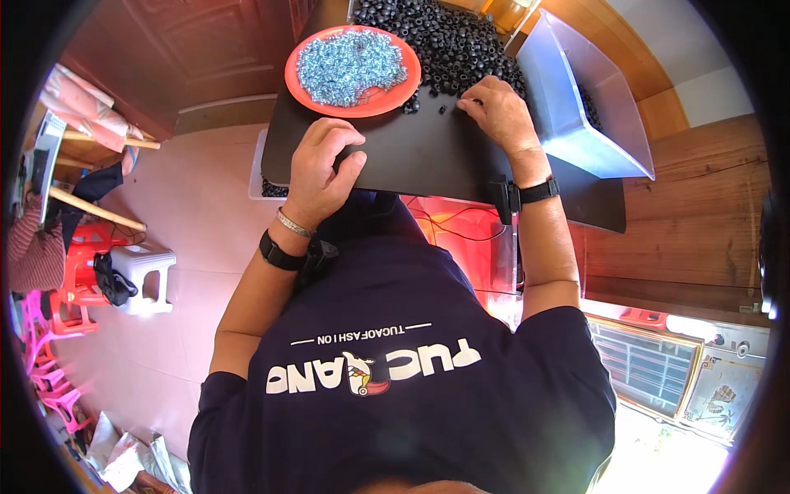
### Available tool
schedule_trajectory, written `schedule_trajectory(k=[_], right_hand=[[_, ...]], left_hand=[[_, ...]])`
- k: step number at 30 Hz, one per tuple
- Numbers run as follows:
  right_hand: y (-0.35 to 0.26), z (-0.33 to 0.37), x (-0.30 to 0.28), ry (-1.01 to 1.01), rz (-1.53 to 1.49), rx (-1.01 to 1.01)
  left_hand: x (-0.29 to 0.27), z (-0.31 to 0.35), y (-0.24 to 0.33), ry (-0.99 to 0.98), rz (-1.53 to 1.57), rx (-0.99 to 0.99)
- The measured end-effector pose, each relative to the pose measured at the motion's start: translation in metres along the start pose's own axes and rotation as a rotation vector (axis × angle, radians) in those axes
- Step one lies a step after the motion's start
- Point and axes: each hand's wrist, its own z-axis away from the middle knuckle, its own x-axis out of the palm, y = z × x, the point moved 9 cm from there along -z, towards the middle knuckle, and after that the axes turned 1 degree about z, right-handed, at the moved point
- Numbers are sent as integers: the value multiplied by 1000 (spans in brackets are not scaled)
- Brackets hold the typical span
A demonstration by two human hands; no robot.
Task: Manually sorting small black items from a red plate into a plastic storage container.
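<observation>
My left hand [323, 169] is over the near left edge of the dark table [411, 156], just below an orange-red plate [295, 89]. Its fingers are bent, and a gap shows between thumb and forefinger with nothing visible in it. The plate carries a heap of small shiny silvery-blue metal pieces [350, 66], too small to name. At the near edge of a pile of small black ring-like pieces [448, 45], my right hand [500, 115] has thumb and forefinger drawn together. Whatever is between these fingertips is too small to make out. A few black pieces lie loose beside it.
A translucent plastic bin [568, 123] stands tilted at the table's right, with black pieces inside. Below the table's left edge is another clear container [259, 177]. Something red and cables [461, 230] sit under the table. Stools [144, 272] and another person's leg [103, 181] are at left.
</observation>
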Motion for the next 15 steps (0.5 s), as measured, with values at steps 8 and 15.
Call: schedule_trajectory(k=[8, 15], right_hand=[[0, 11, -8, 61, 18, -57], [-26, 1, -9, -33, -898, 140]], left_hand=[[2, 0, -1, -12, 7, -3], [-2, 3, -2, -3, 1, -37]])
